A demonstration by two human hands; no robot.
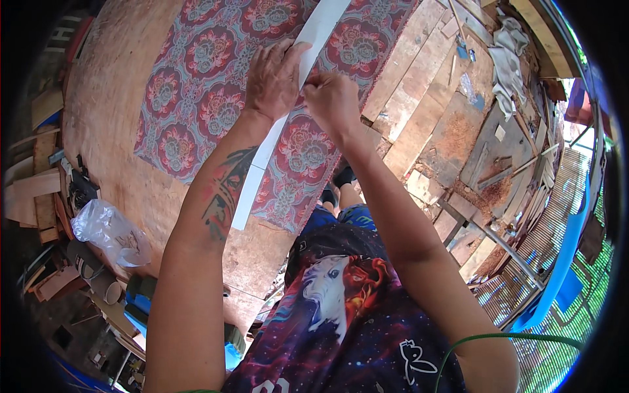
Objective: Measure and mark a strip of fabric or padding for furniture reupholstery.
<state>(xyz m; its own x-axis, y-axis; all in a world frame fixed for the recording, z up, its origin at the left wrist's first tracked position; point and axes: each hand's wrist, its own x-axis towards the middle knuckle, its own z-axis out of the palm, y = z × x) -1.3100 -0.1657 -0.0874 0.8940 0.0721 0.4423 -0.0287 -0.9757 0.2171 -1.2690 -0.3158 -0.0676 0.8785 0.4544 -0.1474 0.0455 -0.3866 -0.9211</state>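
A long white straight strip [322, 29] lies slantwise across a red and grey-blue flowered fabric [216, 52]. The fabric is spread on a wooden board surface [108, 85]. My left hand [274, 77] rests flat with fingers stretched, its fingertips on the left edge of the strip. On the strip's right side, my right hand [333, 103] is closed in a pinch, close against the edge. Whatever the right fingers hold, if anything, is hidden by the hand. The strip's near end runs down past my tattooed left forearm, toward the fabric's near edge.
A clear plastic bag [113, 230] and wood offcuts [39, 196] are at the left. Planks [419, 78], sawdust [495, 190] and a pale crumpled cloth [508, 62] lie on the right. A metal bar [501, 242] and a blue curved object [557, 262] stand near the right edge.
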